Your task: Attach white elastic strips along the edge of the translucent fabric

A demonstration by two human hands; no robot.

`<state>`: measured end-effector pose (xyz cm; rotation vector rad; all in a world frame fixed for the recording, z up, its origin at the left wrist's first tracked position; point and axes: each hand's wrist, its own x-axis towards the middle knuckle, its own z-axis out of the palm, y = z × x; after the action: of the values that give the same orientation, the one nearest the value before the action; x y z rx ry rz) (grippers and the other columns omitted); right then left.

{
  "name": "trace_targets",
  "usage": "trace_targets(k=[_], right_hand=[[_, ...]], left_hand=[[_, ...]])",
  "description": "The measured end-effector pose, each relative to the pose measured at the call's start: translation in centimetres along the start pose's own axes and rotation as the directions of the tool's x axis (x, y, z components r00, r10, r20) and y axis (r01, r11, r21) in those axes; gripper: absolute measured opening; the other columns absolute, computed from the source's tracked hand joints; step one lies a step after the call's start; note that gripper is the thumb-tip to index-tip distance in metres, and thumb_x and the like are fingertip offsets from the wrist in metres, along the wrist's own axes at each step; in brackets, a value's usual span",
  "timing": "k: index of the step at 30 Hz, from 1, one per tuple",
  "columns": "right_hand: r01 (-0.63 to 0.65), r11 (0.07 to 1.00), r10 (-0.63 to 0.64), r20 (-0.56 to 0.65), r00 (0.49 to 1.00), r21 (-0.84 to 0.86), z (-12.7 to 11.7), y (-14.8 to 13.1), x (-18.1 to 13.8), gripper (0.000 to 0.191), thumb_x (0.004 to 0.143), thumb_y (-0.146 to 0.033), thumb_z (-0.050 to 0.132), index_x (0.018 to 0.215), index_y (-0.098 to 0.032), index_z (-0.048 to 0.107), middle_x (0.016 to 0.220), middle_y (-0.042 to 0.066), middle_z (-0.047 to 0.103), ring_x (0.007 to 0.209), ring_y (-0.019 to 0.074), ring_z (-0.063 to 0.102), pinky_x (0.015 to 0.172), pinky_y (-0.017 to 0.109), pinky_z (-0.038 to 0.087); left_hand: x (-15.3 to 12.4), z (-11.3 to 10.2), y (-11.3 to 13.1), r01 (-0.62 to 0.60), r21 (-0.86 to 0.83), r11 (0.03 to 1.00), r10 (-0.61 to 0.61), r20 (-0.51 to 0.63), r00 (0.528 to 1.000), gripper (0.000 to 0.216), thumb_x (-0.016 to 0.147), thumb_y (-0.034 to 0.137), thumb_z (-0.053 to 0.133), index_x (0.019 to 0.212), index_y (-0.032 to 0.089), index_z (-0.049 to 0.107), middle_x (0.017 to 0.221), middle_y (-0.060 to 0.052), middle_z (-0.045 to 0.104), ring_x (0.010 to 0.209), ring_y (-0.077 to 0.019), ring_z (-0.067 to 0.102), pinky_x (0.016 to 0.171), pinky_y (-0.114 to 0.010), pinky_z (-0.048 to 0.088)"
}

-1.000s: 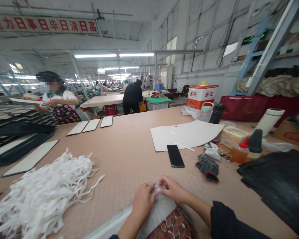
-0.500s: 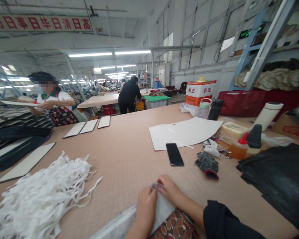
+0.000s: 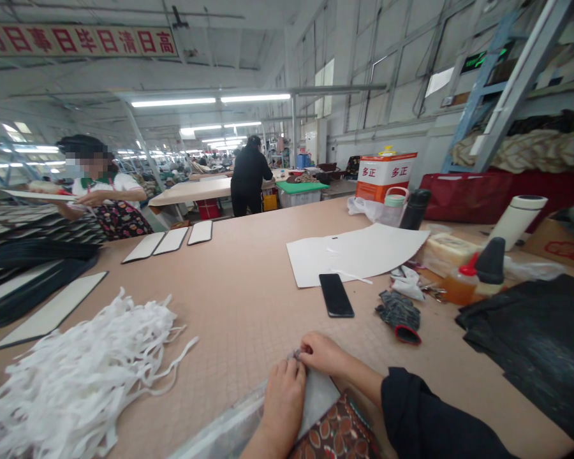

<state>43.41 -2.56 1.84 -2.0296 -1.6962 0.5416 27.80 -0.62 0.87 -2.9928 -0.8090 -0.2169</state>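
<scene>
At the near side of the table, my left hand [image 3: 285, 390] rests with bent fingers on a pale, partly see-through sheet [image 3: 319, 394]. My right hand [image 3: 323, 352] pinches beside it, its fingertips almost touching the left ones. A small crumpled greyish bit of material [image 3: 295, 354] shows between both hands; their fingers hide most of it and I cannot tell its kind. Below the hands lies patterned brown cloth [image 3: 332, 430]. A phone [image 3: 336, 295] lies face up just beyond the right hand.
White strips [image 3: 86, 370] are heaped at left. A large white panel [image 3: 354, 252], a grey glove [image 3: 398, 315], an orange bottle [image 3: 460, 284] and black sheets [image 3: 521, 338] lie at right. Edged panels [image 3: 52, 309] lie far left. A co-worker [image 3: 103, 191] holds a panel; another [image 3: 251, 178] bends farther back.
My right hand has shifted slightly up and left, its fingers closing tighter beside the left hand. Less of the greyish material shows. The right forearm has come a little inward.
</scene>
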Motion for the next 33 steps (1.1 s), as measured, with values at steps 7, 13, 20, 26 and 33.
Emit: trace_targets(k=[7, 13, 20, 26, 33], right_hand=[[-0.011, 0.999, 0.012, 0.031, 0.999, -0.040, 0.2, 0.4, 0.4, 0.012, 0.065, -0.016, 0.047, 0.068, -0.016, 0.059, 0.074, 0.003, 0.061, 0.068, 0.0125, 0.050, 0.059, 0.022, 0.032], [-0.020, 0.996, 0.025, 0.059, 0.998, -0.085, 0.5, 0.2, 1.0, 0.012, 0.062, -0.014, 0.048, 0.067, -0.016, 0.059, 0.072, 0.004, 0.062, 0.066, 0.0137, 0.050, 0.056, 0.023, 0.029], [-0.038, 0.997, 0.045, 0.120, 0.992, -0.063, 0.4, 0.6, 1.8, 0.012, 0.061, -0.016, 0.051, 0.069, -0.017, 0.060, 0.070, 0.001, 0.062, 0.063, 0.0120, 0.050, 0.054, 0.021, 0.030], [-0.080, 0.996, 0.085, 0.095, 0.992, -0.050, 0.8, 0.8, 2.2, 0.013, 0.060, -0.013, 0.051, 0.070, -0.016, 0.059, 0.068, 0.002, 0.061, 0.061, 0.0124, 0.049, 0.053, 0.022, 0.029], [-0.041, 0.999, 0.041, -0.023, 0.999, 0.024, 0.5, 0.0, 0.7, 0.021, 0.071, -0.008, 0.041, 0.082, -0.014, 0.057, 0.082, 0.004, 0.061, 0.076, 0.0123, 0.053, 0.068, 0.021, 0.038]], left_hand=[[0.2, 0.4, -0.3, 0.008, -0.016, 1.000, -0.008, 0.007, 1.000, 0.034, 0.081, 0.008, 0.046, 0.112, 0.018, 0.050, 0.102, -0.006, 0.055, 0.090, -0.0228, 0.050, 0.075, -0.039, 0.046], [0.3, 0.4, -0.4, 0.014, -0.033, 0.999, -0.013, 0.016, 1.000, 0.033, 0.082, 0.009, 0.044, 0.113, 0.019, 0.050, 0.103, -0.006, 0.055, 0.090, -0.0236, 0.050, 0.075, -0.040, 0.046], [0.3, -0.1, -0.5, 0.012, -0.062, 0.998, -0.010, 0.029, 1.000, 0.028, 0.083, 0.010, 0.043, 0.108, 0.020, 0.052, 0.100, -0.006, 0.054, 0.088, -0.0234, 0.050, 0.074, -0.040, 0.046], [0.4, -0.4, -0.5, 0.012, -0.064, 0.998, -0.009, 0.043, 0.999, 0.030, 0.082, 0.009, 0.043, 0.110, 0.019, 0.050, 0.102, -0.007, 0.054, 0.089, -0.0233, 0.049, 0.075, -0.039, 0.045], [0.2, -0.3, -0.4, 0.032, -0.074, 0.997, -0.030, 0.028, 0.999, 0.027, 0.083, 0.010, 0.042, 0.106, 0.020, 0.053, 0.101, -0.006, 0.055, 0.088, -0.0240, 0.050, 0.073, -0.039, 0.045]])
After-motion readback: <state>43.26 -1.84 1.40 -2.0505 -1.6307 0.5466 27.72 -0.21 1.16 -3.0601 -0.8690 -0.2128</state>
